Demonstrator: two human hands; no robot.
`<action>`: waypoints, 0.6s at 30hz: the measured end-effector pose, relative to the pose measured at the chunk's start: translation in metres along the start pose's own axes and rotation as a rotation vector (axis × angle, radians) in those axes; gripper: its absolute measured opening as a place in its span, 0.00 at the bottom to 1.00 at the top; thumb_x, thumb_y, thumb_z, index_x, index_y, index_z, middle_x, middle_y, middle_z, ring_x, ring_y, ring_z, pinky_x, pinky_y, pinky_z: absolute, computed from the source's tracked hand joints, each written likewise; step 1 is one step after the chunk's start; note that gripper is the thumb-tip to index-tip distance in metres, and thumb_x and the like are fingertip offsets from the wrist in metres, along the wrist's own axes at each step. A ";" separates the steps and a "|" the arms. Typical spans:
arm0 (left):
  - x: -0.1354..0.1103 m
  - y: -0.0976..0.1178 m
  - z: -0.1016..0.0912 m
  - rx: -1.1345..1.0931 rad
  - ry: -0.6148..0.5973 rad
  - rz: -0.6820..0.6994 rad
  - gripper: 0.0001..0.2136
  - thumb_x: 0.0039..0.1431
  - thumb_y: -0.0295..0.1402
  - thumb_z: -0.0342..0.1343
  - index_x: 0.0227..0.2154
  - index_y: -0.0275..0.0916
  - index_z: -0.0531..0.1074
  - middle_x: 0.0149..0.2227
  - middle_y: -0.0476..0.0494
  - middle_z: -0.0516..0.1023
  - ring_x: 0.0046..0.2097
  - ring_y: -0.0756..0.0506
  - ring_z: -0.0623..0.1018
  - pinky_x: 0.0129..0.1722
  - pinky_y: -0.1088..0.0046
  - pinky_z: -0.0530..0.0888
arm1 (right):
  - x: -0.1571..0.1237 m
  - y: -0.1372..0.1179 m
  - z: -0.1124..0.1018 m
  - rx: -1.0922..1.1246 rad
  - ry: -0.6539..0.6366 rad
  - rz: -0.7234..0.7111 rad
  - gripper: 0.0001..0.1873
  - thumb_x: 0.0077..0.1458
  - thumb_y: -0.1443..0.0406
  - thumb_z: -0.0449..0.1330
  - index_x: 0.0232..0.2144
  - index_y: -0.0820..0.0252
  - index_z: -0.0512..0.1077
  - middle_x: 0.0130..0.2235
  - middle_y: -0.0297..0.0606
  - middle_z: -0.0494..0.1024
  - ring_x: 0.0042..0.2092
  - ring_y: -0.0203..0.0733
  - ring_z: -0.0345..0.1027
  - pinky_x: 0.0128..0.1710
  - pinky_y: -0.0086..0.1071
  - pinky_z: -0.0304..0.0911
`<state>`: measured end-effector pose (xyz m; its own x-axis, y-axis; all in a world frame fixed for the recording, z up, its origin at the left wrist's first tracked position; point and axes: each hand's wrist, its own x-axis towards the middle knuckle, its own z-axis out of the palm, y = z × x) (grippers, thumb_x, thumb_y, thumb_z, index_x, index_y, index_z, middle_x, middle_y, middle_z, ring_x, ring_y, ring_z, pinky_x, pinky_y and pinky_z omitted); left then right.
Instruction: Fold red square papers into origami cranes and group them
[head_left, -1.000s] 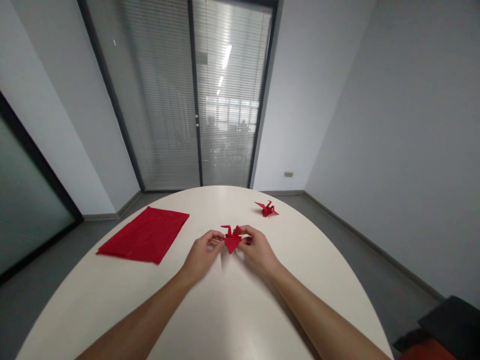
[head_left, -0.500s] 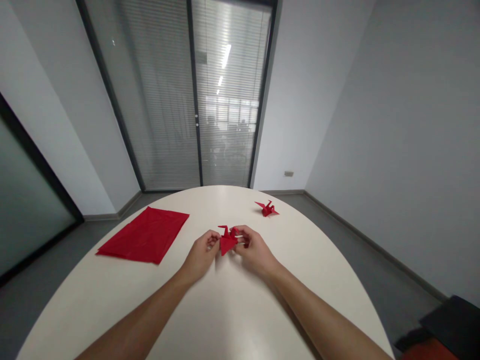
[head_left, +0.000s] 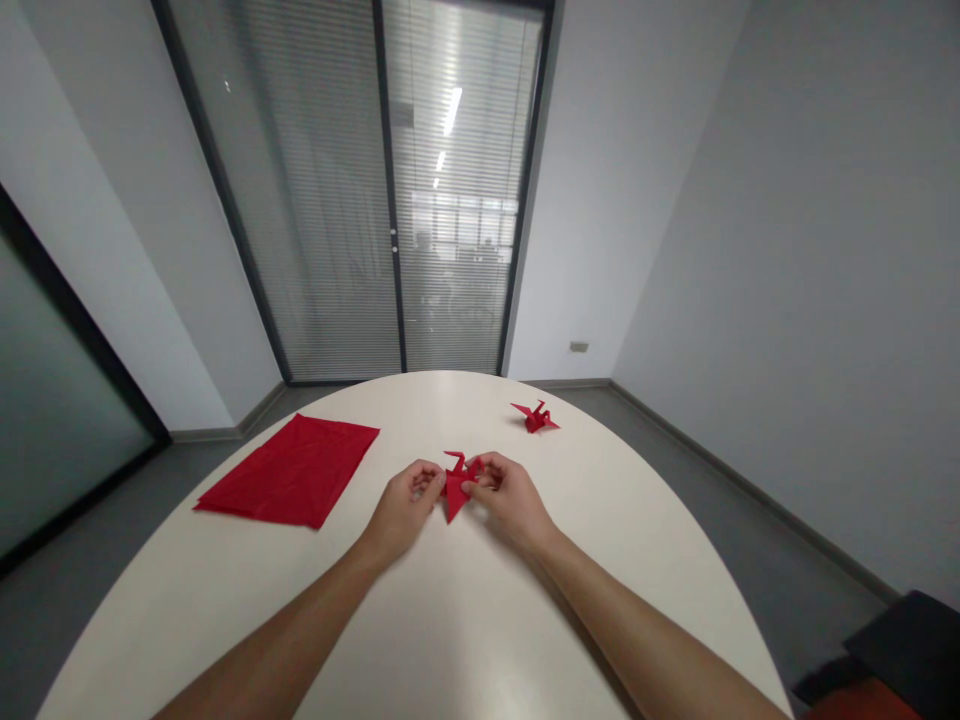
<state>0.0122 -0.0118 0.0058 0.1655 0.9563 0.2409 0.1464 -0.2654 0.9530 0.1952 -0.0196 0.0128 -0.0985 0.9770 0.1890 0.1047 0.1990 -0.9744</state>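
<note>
A red folded paper crane (head_left: 456, 486) is held between my two hands over the middle of the table. My left hand (head_left: 409, 502) pinches its left side with thumb and fingertips. On the other side, the thumb and fingers of my right hand (head_left: 511, 498) grip the body and the tail end. The crane's bent head points up and left, and one wing hangs down toward me. A second red paper crane (head_left: 536, 417) stands farther back on the right, apart from both hands.
A stack of red square paper (head_left: 289, 470) lies on the left of the round white table (head_left: 480, 640). Beyond the far edge are a glass door with blinds (head_left: 450, 300) and white walls. A black and orange chair (head_left: 900, 660) shows at the lower right.
The held crane has turned and shifted slightly right. Its near wing now hangs lower, and my right thumb has come round onto the crane's front. The other crane and paper stay put.
</note>
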 end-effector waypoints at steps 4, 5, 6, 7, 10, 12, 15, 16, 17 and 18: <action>0.000 0.002 0.001 -0.049 0.059 0.015 0.14 0.51 0.42 0.61 0.37 0.39 0.73 0.34 0.44 0.79 0.37 0.45 0.78 0.38 0.70 0.74 | -0.001 0.000 0.001 -0.051 0.021 -0.030 0.11 0.45 0.65 0.66 0.35 0.59 0.74 0.30 0.32 0.77 0.31 0.38 0.68 0.34 0.32 0.64; 0.001 0.002 0.000 -0.045 0.070 0.023 0.14 0.51 0.41 0.62 0.37 0.39 0.73 0.34 0.45 0.79 0.37 0.45 0.78 0.38 0.70 0.74 | -0.001 0.000 0.002 -0.040 0.013 -0.031 0.12 0.45 0.65 0.66 0.35 0.59 0.74 0.30 0.33 0.77 0.32 0.39 0.69 0.35 0.32 0.64; 0.001 0.002 0.000 -0.032 0.073 0.029 0.13 0.51 0.41 0.62 0.37 0.39 0.74 0.34 0.45 0.79 0.37 0.45 0.78 0.39 0.69 0.74 | -0.002 -0.001 0.003 -0.025 0.004 -0.034 0.12 0.45 0.65 0.67 0.35 0.59 0.74 0.31 0.33 0.78 0.33 0.40 0.70 0.36 0.33 0.65; 0.001 0.002 -0.001 -0.016 0.074 0.035 0.12 0.51 0.40 0.61 0.36 0.39 0.74 0.34 0.45 0.80 0.37 0.45 0.78 0.39 0.69 0.74 | -0.002 -0.002 0.003 -0.010 -0.003 -0.042 0.12 0.45 0.65 0.67 0.36 0.58 0.74 0.33 0.34 0.79 0.35 0.40 0.72 0.38 0.34 0.67; 0.003 0.002 -0.002 0.019 0.080 0.045 0.09 0.51 0.38 0.61 0.32 0.39 0.75 0.33 0.45 0.80 0.37 0.44 0.79 0.40 0.68 0.74 | -0.003 -0.004 0.004 0.037 -0.009 -0.080 0.14 0.47 0.65 0.67 0.39 0.58 0.74 0.40 0.38 0.80 0.42 0.43 0.74 0.46 0.37 0.68; 0.003 0.001 -0.003 0.010 0.098 0.040 0.09 0.51 0.38 0.61 0.31 0.39 0.75 0.32 0.45 0.80 0.36 0.44 0.78 0.40 0.68 0.74 | -0.004 -0.005 0.004 0.077 0.008 -0.073 0.18 0.46 0.65 0.68 0.42 0.58 0.73 0.45 0.40 0.79 0.45 0.44 0.74 0.47 0.38 0.68; 0.004 0.000 -0.004 -0.026 0.124 0.017 0.11 0.51 0.40 0.61 0.32 0.38 0.75 0.33 0.44 0.81 0.36 0.44 0.79 0.37 0.69 0.74 | -0.004 -0.004 0.003 0.104 0.074 0.011 0.24 0.44 0.62 0.71 0.44 0.57 0.70 0.48 0.41 0.77 0.42 0.42 0.74 0.43 0.36 0.69; 0.004 0.000 -0.004 -0.037 0.131 0.009 0.12 0.52 0.41 0.61 0.33 0.38 0.76 0.33 0.44 0.81 0.36 0.44 0.79 0.36 0.70 0.74 | -0.004 -0.003 0.002 0.109 0.089 0.041 0.25 0.43 0.61 0.72 0.44 0.57 0.70 0.46 0.40 0.76 0.39 0.40 0.73 0.41 0.35 0.69; 0.004 0.000 -0.004 -0.045 0.138 0.001 0.13 0.51 0.42 0.62 0.34 0.38 0.76 0.34 0.44 0.81 0.37 0.44 0.79 0.35 0.71 0.74 | -0.004 -0.002 0.002 0.124 0.083 0.066 0.26 0.43 0.60 0.72 0.44 0.57 0.69 0.44 0.39 0.76 0.36 0.39 0.73 0.39 0.34 0.68; 0.004 -0.001 -0.004 -0.051 0.144 -0.006 0.14 0.51 0.43 0.62 0.34 0.38 0.76 0.34 0.43 0.81 0.37 0.44 0.79 0.33 0.72 0.73 | -0.004 -0.001 0.001 0.149 0.055 0.085 0.27 0.43 0.60 0.72 0.44 0.57 0.69 0.41 0.37 0.77 0.34 0.37 0.72 0.37 0.33 0.67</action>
<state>0.0093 -0.0073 0.0068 0.0228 0.9665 0.2555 0.0968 -0.2565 0.9617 0.1942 -0.0233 0.0125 -0.0408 0.9933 0.1080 -0.0382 0.1065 -0.9936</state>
